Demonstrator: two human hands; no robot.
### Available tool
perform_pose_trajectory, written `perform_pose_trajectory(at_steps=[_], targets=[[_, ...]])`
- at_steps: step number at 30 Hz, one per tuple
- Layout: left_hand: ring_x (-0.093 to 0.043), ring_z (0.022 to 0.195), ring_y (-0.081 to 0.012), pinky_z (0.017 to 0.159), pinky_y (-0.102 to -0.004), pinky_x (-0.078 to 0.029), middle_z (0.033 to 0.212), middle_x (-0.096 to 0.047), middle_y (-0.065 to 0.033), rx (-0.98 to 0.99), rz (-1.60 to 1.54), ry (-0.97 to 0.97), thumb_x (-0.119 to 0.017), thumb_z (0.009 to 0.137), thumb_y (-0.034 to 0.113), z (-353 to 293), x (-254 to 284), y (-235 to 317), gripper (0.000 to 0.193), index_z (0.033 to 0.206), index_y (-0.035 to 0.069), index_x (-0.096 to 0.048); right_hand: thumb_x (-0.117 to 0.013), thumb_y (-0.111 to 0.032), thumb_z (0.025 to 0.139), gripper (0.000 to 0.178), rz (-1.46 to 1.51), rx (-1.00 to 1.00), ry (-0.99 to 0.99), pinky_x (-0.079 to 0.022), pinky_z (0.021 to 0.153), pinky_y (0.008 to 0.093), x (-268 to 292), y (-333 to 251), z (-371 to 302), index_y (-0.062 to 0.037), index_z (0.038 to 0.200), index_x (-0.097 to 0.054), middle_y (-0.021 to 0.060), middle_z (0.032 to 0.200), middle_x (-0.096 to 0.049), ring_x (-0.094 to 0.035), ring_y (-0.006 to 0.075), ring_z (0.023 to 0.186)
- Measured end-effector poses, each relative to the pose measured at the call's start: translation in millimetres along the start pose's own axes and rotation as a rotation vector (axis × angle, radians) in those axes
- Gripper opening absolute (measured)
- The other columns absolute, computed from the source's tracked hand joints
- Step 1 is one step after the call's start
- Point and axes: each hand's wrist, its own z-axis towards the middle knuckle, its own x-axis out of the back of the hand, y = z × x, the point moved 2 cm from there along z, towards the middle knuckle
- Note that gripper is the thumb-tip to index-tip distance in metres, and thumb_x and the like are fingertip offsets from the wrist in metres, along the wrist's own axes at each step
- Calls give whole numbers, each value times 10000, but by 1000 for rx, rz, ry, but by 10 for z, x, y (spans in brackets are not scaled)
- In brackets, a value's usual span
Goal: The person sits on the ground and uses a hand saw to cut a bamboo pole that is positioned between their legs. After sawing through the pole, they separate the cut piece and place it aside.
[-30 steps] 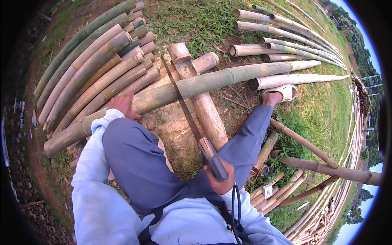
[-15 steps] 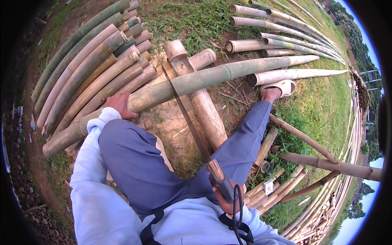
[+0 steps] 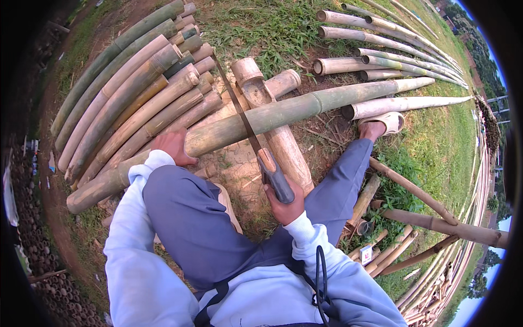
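Note:
A long greenish bamboo pole (image 3: 289, 111) lies across in front of me, propped on a notched bamboo support (image 3: 287, 158). My left hand (image 3: 173, 146) is wrapped over the pole left of the support, thumb toward me. In my right hand (image 3: 285, 203) is the dark handle of a hand saw (image 3: 235, 101). Its long narrow blade crosses the pole just left of the support and points away from me, the tip near the cut pole ends. Whether the teeth are sunk into the bamboo cannot be seen.
Cut bamboo lengths (image 3: 133, 73) lie stacked at the left. More long poles (image 3: 381, 39) are spread on the grass at the far right. A bamboo frame (image 3: 436, 224) stands at the right, near a small white box (image 3: 366, 254). My sandalled foot (image 3: 388, 123) rests beside a pale pole.
My right hand has pushed the saw forward and away from my body, so its handle is now close to the pole. The left hand keeps its grip; the whole view has shifted slightly.

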Motion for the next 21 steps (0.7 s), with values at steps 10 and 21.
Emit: perform_pose_trajectory(at_steps=[10,21], targets=[[-680,967,-435,881,-498,-531,981,-707,-259,-10,17,-1,-843,622,510,2,70,-94,798,1156,-26,-589,-746,-39,861,159,-24,-61,14,-473,583,292,143,-290,-397,2,988,-660,85,683,-619,-609,133,597],[-676,996,-439,898,-500,-527,1011,-704,-270,18,-1,-14,-843,607,513,39,-57,-95,816,1168,-20,-583,-709,-46,867,116,-62,-125,-67,-467,591,321,351,-185,-480,11,935,-636,130,685,-593,-555,176,593]])
